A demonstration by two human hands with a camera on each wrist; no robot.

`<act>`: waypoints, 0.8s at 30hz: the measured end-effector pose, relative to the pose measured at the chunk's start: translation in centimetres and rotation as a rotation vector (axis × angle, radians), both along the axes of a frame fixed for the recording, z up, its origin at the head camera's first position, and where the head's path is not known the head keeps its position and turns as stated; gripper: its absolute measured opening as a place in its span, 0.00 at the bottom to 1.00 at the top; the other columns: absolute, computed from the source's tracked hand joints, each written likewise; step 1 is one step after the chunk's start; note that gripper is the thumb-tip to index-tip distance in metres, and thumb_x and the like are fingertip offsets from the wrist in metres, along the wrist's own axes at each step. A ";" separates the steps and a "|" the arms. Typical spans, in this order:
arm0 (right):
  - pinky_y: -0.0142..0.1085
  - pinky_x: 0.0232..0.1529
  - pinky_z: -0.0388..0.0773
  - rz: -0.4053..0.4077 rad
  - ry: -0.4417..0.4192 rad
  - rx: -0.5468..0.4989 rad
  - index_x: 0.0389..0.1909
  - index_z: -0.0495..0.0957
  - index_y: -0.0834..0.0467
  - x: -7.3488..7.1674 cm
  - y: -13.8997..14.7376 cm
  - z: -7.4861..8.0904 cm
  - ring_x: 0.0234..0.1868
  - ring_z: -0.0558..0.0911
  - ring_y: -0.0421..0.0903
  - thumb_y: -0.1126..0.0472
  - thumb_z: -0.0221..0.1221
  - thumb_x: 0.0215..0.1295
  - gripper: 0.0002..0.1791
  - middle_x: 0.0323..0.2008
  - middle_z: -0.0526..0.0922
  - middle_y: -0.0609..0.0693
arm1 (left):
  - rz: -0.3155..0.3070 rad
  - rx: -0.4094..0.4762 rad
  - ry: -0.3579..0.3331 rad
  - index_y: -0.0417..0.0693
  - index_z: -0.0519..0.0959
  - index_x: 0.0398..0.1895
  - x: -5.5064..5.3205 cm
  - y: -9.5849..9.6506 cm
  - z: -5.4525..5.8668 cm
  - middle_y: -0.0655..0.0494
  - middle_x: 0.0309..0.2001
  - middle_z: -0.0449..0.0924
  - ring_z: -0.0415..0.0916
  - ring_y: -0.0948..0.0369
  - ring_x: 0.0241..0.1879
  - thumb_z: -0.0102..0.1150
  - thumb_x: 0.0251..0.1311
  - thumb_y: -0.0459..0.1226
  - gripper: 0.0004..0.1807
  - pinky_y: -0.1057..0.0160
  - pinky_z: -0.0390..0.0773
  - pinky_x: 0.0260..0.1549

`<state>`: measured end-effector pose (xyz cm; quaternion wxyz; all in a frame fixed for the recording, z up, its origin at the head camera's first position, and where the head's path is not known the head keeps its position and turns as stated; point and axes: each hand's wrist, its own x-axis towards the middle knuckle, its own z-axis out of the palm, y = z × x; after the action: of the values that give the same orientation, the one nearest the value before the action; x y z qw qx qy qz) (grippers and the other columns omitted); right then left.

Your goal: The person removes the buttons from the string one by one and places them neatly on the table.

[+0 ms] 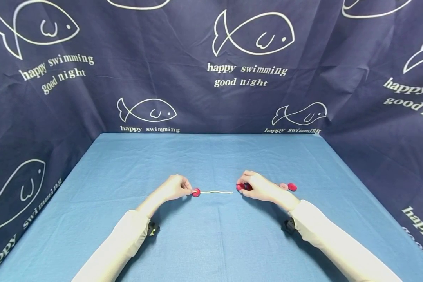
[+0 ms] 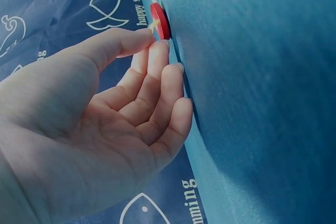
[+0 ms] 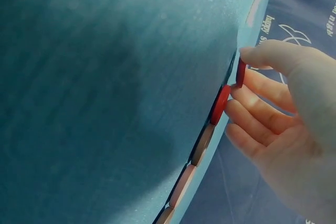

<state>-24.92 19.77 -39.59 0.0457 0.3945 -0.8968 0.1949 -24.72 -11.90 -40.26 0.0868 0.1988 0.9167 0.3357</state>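
Observation:
My left hand point(image 1: 176, 187) pinches the short end of a pale cord point(image 1: 216, 192) between thumb and index finger. A round red button point(image 1: 196, 192) is threaded on the cord, right at those fingertips; in the left wrist view the button point(image 2: 161, 20) stands on edge close to the blue cloth. From it the cord stretches rightward along the cloth. Over on the right, my right hand point(image 1: 255, 186) holds a dark red button point(image 3: 241, 72) between thumb and fingers, tilted up on edge. Another red button point(image 3: 220, 104) lies just beside the fingertips, partly hidden by the hand in the head view.
A row of more buttons runs off past the right hand: a brown one point(image 3: 202, 144), a pink one point(image 1: 283, 186) and a red one point(image 1: 292, 187) among them. Blue cloth point(image 1: 211, 156) covers the table, and a dark fish-print curtain point(image 1: 194, 86) hangs behind it.

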 end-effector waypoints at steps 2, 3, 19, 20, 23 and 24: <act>0.31 0.34 0.69 0.002 0.008 0.000 0.37 0.80 0.61 0.0 0.0 0.0 0.33 0.72 0.44 0.65 0.64 0.53 0.09 0.32 0.75 0.50 | 0.002 0.004 -0.004 0.44 0.82 0.25 0.0 0.0 0.0 0.58 0.19 0.80 0.72 0.67 0.17 0.61 0.51 0.33 0.02 0.68 0.71 0.21; 0.31 0.34 0.69 0.002 0.010 0.001 0.36 0.80 0.61 0.0 0.1 -0.1 0.33 0.72 0.44 0.65 0.64 0.53 0.09 0.32 0.75 0.50 | 0.003 0.005 -0.006 0.44 0.82 0.25 0.0 0.0 0.0 0.58 0.20 0.80 0.72 0.67 0.17 0.62 0.51 0.33 0.02 0.68 0.71 0.22; 0.30 0.33 0.68 -0.028 -0.034 0.029 0.38 0.80 0.61 0.1 0.0 -0.4 0.32 0.71 0.42 0.63 0.62 0.53 0.10 0.32 0.74 0.50 | -0.010 -0.005 0.008 0.44 0.82 0.25 0.3 0.0 -0.1 0.58 0.20 0.80 0.71 0.68 0.18 0.63 0.51 0.33 0.02 0.69 0.72 0.22; 0.30 0.33 0.68 -0.027 -0.034 0.029 0.38 0.80 0.61 0.1 0.0 -0.4 0.32 0.71 0.42 0.63 0.62 0.53 0.10 0.32 0.74 0.50 | -0.010 -0.004 0.009 0.44 0.82 0.25 0.3 -0.1 -0.1 0.58 0.20 0.80 0.71 0.68 0.18 0.63 0.51 0.33 0.02 0.69 0.72 0.23; 0.30 0.33 0.68 -0.030 -0.039 0.022 0.38 0.80 0.61 0.1 0.0 -0.3 0.32 0.71 0.42 0.63 0.63 0.52 0.11 0.32 0.74 0.50 | -0.008 0.003 0.002 0.43 0.82 0.25 0.3 -0.1 0.1 0.58 0.20 0.80 0.71 0.68 0.18 0.62 0.51 0.33 0.02 0.69 0.72 0.22; 0.30 0.33 0.68 -0.030 -0.039 0.019 0.38 0.80 0.62 0.0 -0.1 -0.3 0.32 0.71 0.42 0.63 0.63 0.52 0.11 0.32 0.74 0.50 | -0.007 0.008 -0.003 0.43 0.82 0.25 0.3 -0.1 0.2 0.57 0.20 0.80 0.71 0.67 0.18 0.62 0.51 0.33 0.02 0.68 0.72 0.22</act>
<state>-24.90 19.71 -39.84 0.0272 0.3776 -0.9052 0.1932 -24.47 -11.97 -40.08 0.0887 0.2017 0.9145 0.3394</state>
